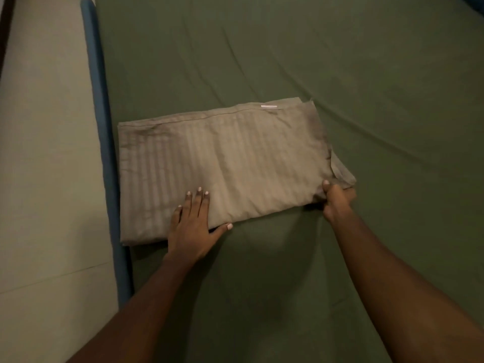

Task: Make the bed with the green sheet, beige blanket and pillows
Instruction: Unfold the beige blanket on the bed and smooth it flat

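The green sheet (314, 74) is spread over the mattress with long creases running across it. On it lies the beige blanket (222, 158), folded into a striped rectangle near the bed's left edge. My left hand (192, 226) rests flat on the blanket's near edge, fingers straight and thumb spread out along the fold. My right hand (337, 197) grips the blanket's near right corner, thumb on top and fingers curled under the cloth. No pillows are in view.
A blue bed edge (104, 142) runs along the left side of the mattress. Beyond it is a pale wall or floor surface (44, 153). A dark blue thing (476, 3) shows at the top right corner.
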